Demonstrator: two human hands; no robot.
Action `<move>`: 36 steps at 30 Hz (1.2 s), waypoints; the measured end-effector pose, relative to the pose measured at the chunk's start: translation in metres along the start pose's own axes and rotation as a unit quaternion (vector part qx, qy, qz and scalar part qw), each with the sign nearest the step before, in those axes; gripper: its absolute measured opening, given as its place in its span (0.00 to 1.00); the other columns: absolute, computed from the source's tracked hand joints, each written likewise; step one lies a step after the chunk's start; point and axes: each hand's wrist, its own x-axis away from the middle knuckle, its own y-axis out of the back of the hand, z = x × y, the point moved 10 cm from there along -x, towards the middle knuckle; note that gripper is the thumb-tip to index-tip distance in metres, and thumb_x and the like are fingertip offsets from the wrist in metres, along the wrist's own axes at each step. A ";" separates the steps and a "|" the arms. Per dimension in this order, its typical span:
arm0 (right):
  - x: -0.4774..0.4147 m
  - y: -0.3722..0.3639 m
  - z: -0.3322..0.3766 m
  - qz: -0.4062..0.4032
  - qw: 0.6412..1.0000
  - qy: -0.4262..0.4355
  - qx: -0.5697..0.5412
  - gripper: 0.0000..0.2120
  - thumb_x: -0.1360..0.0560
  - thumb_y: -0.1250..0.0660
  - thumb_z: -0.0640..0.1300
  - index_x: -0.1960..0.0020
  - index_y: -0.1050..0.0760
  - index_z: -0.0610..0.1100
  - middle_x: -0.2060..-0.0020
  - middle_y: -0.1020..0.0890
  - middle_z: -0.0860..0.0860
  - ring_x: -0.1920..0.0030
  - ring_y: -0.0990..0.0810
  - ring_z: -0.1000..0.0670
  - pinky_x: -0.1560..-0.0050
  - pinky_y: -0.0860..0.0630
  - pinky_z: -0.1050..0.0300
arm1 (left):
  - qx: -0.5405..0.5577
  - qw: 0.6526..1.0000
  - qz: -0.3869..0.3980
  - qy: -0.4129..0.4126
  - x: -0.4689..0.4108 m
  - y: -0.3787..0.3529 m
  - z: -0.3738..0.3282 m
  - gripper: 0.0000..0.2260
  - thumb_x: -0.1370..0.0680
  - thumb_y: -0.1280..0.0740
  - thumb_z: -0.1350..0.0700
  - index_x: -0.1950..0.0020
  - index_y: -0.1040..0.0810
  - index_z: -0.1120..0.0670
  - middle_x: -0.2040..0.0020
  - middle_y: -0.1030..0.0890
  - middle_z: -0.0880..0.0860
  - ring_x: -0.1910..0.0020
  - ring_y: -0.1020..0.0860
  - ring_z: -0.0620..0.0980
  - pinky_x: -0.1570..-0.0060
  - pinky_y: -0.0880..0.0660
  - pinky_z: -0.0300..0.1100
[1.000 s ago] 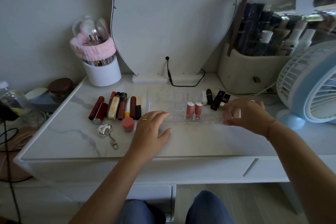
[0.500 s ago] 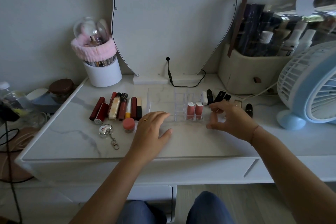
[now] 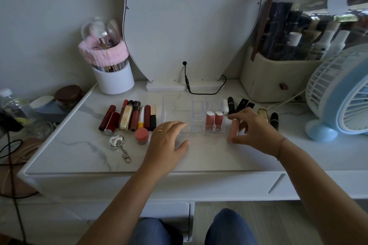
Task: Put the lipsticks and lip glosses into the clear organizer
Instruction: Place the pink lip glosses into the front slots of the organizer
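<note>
The clear organizer (image 3: pixel 177 105) stands mid-desk with two pink lip glosses (image 3: pixel 214 120) upright in its right front slots. My left hand (image 3: pixel 167 141) rests flat on its front left edge, fingers relaxed. My right hand (image 3: pixel 253 133) sits at its right end with bent fingers. The fingertips touch the right wall, the thumb is on the desk, and I see nothing between them. A row of red and dark lipsticks (image 3: pixel 129 117) lies left of the organizer. A white tube and several black lipsticks (image 3: pixel 231 104), a gold one (image 3: pixel 262 112) and another black one (image 3: pixel 274 120) lie to the right.
A pink jar (image 3: pixel 142 135) and a silver keychain (image 3: pixel 116 142) lie in front of the left row. A white brush cup (image 3: pixel 113 79) stands back left, and a mirror base with a cable (image 3: pixel 187 85) behind. A cosmetics bag (image 3: pixel 278 77) and blue fan (image 3: pixel 342 97) stand at the right.
My right hand moved left from over the lipsticks on the right to the organizer's right end, uncovering the gold and black lipsticks. My left hand stayed put.
</note>
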 end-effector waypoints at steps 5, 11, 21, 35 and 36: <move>-0.001 0.004 0.003 -0.018 0.999 0.011 -0.044 0.20 0.35 0.27 0.53 0.46 0.25 0.49 0.51 0.27 0.54 0.58 0.26 0.55 0.36 0.33 0.40 | -0.001 1.000 -0.001 -0.005 0.000 0.001 -0.001 0.20 0.24 0.34 0.51 0.33 0.30 0.50 0.35 0.27 0.47 0.34 0.33 0.47 0.34 0.40 0.39; 0.002 0.013 0.002 -0.046 0.994 0.007 -0.096 0.13 0.30 0.30 0.47 0.47 0.23 0.47 0.59 0.20 0.55 0.62 0.22 0.60 0.56 0.24 0.68 | 0.001 1.000 -0.002 -0.005 0.000 0.000 -0.001 0.20 0.25 0.34 0.51 0.33 0.29 0.50 0.36 0.26 0.47 0.34 0.33 0.47 0.33 0.39 0.41; -0.017 0.056 0.074 -0.111 0.973 0.093 -0.179 0.12 0.27 0.33 0.43 0.44 0.23 0.48 0.59 0.20 0.61 0.60 0.19 0.63 0.57 0.24 0.73 | 0.012 1.000 -0.010 -0.001 0.000 0.001 0.001 0.19 0.25 0.33 0.52 0.34 0.28 0.51 0.36 0.25 0.49 0.35 0.32 0.49 0.33 0.38 0.44; -0.043 0.006 0.096 -0.078 0.989 0.119 -0.030 0.09 0.29 0.31 0.46 0.49 0.21 0.48 0.55 0.18 0.52 0.53 0.23 0.51 0.44 0.26 0.46 | 0.015 1.000 -0.009 -0.002 -0.001 0.000 0.002 0.19 0.25 0.33 0.51 0.35 0.28 0.50 0.37 0.25 0.48 0.35 0.31 0.49 0.34 0.35 0.46; -0.042 0.005 0.095 -0.082 0.989 0.119 -0.030 0.09 0.29 0.32 0.46 0.49 0.21 0.48 0.54 0.18 0.52 0.52 0.23 0.50 0.43 0.27 0.46 | 0.015 1.000 -0.010 -0.002 -0.001 0.000 0.002 0.19 0.25 0.33 0.51 0.35 0.28 0.50 0.37 0.25 0.48 0.36 0.31 0.49 0.35 0.36 0.45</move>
